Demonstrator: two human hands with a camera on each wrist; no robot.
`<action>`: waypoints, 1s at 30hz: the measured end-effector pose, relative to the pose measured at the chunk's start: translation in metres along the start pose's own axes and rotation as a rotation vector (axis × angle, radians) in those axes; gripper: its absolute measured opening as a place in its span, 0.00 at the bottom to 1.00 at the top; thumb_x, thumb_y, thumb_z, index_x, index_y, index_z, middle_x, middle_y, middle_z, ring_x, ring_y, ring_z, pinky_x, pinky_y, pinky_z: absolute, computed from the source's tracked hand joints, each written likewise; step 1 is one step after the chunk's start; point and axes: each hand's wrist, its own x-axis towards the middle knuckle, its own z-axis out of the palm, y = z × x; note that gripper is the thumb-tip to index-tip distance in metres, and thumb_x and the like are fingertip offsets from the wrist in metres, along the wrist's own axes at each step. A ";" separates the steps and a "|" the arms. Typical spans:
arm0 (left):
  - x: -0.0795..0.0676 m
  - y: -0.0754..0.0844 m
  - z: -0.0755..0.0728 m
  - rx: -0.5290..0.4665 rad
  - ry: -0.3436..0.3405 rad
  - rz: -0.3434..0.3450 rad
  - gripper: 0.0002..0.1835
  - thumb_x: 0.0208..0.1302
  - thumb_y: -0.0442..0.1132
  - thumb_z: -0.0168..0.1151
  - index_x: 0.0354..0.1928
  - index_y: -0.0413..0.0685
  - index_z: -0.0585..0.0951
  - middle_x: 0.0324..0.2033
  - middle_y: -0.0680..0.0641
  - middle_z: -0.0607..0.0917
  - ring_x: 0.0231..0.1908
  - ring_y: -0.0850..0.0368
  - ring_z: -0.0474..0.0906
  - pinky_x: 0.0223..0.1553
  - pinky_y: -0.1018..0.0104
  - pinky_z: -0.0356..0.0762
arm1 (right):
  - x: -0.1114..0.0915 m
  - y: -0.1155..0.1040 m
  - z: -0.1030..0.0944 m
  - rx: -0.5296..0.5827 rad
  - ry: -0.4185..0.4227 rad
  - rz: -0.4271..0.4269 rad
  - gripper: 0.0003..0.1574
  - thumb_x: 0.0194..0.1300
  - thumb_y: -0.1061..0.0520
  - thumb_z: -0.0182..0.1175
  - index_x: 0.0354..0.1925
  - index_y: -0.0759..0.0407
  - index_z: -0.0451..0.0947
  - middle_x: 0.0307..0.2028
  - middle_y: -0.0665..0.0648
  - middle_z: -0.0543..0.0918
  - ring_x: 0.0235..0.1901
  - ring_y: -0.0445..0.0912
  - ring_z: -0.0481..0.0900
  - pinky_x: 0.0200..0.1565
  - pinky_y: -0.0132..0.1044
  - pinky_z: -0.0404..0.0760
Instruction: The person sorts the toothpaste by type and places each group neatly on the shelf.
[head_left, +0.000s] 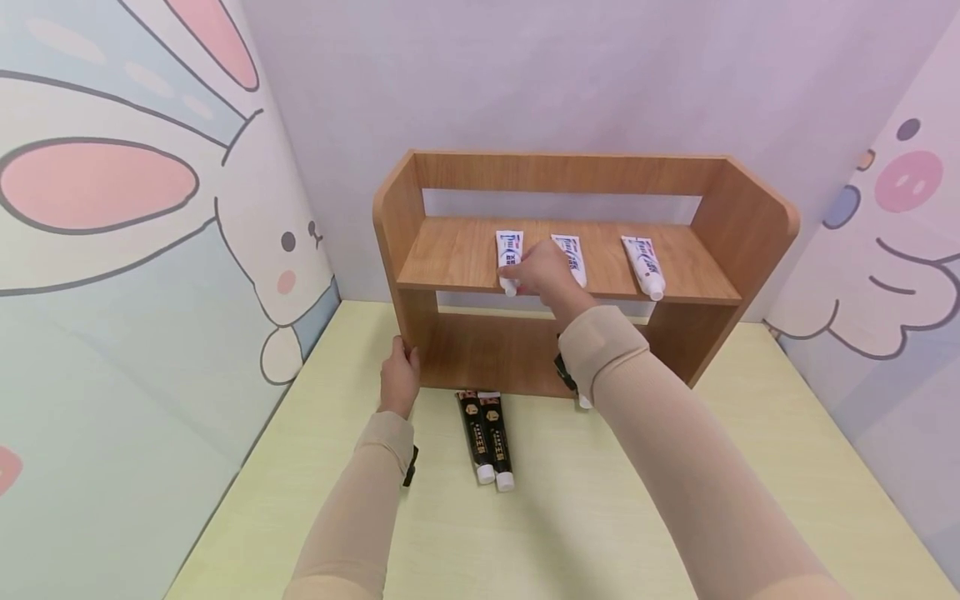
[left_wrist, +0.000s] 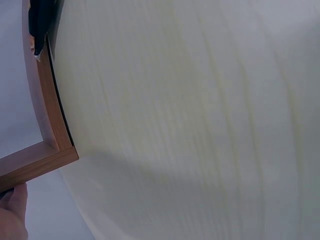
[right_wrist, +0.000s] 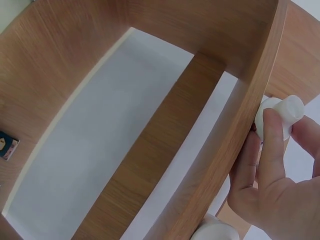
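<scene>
My right hand pinches a white toothpaste tube near its cap, at the front edge of the upper shelf. In the right wrist view, the fingers are around the white cap. A second white toothpaste tube lies just right of that hand, partly covered by it. Farther right is a third tube, its cap at the shelf's edge. My left hand rests against the outside of the wooden shelf's left side panel, low near its front edge.
Two black toothpaste tubes lie side by side on the pale table, in front of the lower shelf. A white cap shows beneath the right forearm. Cartoon-printed walls stand on both sides.
</scene>
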 end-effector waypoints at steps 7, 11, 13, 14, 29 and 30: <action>0.001 0.000 0.000 0.001 0.001 0.005 0.13 0.75 0.35 0.51 0.56 0.39 0.67 0.51 0.32 0.79 0.46 0.39 0.80 0.47 0.45 0.78 | 0.000 0.001 0.001 -0.026 0.005 -0.015 0.17 0.64 0.50 0.67 0.41 0.62 0.76 0.39 0.59 0.78 0.36 0.50 0.79 0.38 0.39 0.74; 0.000 0.001 -0.001 0.018 0.001 0.005 0.12 0.76 0.37 0.50 0.55 0.39 0.67 0.50 0.32 0.79 0.46 0.38 0.80 0.45 0.44 0.78 | -0.001 0.002 0.002 -0.035 0.001 -0.026 0.18 0.65 0.49 0.66 0.40 0.62 0.76 0.38 0.59 0.79 0.36 0.50 0.78 0.38 0.39 0.74; 0.000 0.002 -0.001 0.019 -0.004 0.000 0.13 0.76 0.38 0.49 0.56 0.39 0.66 0.51 0.32 0.79 0.46 0.39 0.80 0.46 0.44 0.78 | -0.003 0.003 0.002 -0.033 -0.002 -0.031 0.18 0.66 0.48 0.65 0.41 0.62 0.77 0.39 0.59 0.79 0.37 0.50 0.78 0.37 0.38 0.73; 0.000 0.001 -0.001 0.018 -0.008 -0.001 0.13 0.76 0.38 0.48 0.56 0.39 0.66 0.52 0.32 0.79 0.47 0.39 0.80 0.46 0.44 0.78 | -0.003 0.003 0.003 -0.032 -0.003 -0.031 0.19 0.66 0.47 0.64 0.41 0.62 0.77 0.39 0.59 0.79 0.38 0.50 0.78 0.37 0.38 0.73; 0.000 0.000 -0.001 -0.002 -0.011 0.002 0.13 0.76 0.38 0.49 0.56 0.40 0.66 0.51 0.33 0.79 0.46 0.39 0.80 0.46 0.44 0.78 | -0.012 0.009 0.001 -0.029 0.007 -0.071 0.33 0.65 0.43 0.64 0.60 0.61 0.71 0.48 0.58 0.76 0.40 0.50 0.79 0.48 0.41 0.76; 0.000 0.000 -0.001 0.000 -0.010 0.003 0.13 0.76 0.38 0.49 0.56 0.40 0.66 0.51 0.33 0.79 0.46 0.39 0.80 0.46 0.45 0.78 | -0.012 0.009 0.000 -0.027 0.007 -0.075 0.35 0.65 0.43 0.64 0.62 0.61 0.69 0.49 0.58 0.76 0.41 0.50 0.79 0.49 0.42 0.76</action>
